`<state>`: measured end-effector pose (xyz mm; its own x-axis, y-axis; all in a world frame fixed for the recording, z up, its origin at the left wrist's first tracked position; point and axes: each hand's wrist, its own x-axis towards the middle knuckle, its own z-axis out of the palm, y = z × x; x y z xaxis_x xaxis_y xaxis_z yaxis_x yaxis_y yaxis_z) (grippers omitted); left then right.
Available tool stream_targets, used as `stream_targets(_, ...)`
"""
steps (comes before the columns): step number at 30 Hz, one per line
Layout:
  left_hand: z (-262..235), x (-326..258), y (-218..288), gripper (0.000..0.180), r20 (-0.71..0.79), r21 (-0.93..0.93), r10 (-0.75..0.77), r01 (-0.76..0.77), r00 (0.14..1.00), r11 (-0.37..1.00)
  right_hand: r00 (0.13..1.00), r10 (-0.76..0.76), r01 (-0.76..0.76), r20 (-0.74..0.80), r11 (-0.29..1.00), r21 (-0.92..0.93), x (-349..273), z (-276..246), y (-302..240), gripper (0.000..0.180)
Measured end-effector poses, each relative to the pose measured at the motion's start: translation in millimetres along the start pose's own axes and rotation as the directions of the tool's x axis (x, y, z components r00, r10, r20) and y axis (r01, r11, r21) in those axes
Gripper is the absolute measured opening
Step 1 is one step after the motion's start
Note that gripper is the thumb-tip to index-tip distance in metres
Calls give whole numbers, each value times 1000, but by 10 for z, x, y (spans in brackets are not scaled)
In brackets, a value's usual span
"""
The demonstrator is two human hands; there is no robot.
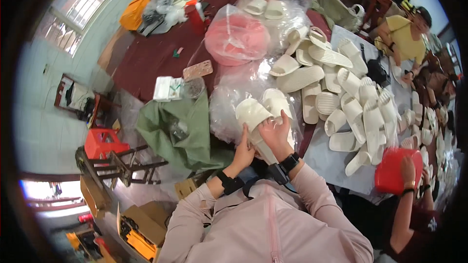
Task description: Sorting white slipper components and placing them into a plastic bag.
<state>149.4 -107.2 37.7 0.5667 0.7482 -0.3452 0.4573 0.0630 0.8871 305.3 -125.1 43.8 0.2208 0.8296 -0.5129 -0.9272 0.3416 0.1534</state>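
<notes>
Person in a pink zip top stands at the table edge w/ both hands up on a pair of cream slide sandals (261,117). The pair sits stacked, soles together, just in front of the chest, toes pointing away over a heap of clear plastic bags (229,100). Left hand (243,152) is wrapped on the near end of the lower slide, fingers closed around its edge. Right hand (275,134) is clamped over the strap area from the other side, thumb on top. Both grips look firm, no gap.

Risks as I see it:
- The two slides are only pressed together, so if either hand eases off, one could slip & drop to the floor between table and body.
- Plastic film underneath is slick and crumpled; setting the pair down on it could let it slide toward the green cloth (183,129) at the left.
- The loose pile of cream sandals (341,102) lies close on the right; a wide elbow swing could knock some off the edge.
- A neighbour's hand w/ a red container (395,170) is near the right elbow, so a bump is possible.
</notes>
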Motion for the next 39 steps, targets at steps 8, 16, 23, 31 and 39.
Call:
stream_targets(8,-138,54,447,62,32,-659,-162,143,986,739,993,101,30,59,273,-962,-567,302,-157,53)
stream_targets(16,-323,-38,991,63,251,-500,-39,164,967,850,690,35,94,723,-995,-42,-926,363,18,96)
stream_targets(23,-935,-31,901,56,378,-689,84,219,922,691,770,89,275,632,-940,-202,-936,788,402,32)
stream_targets(31,-1911,460,-85,39,359,-364,-3,143,934,920,856,-71,108,512,-944,-312,-615,748,487,10)
stream_targets(39,-2237,617,-1477,58,-212,593,-76,190,974,783,781,-165,323,602,-718,-616,-786,884,923,9)
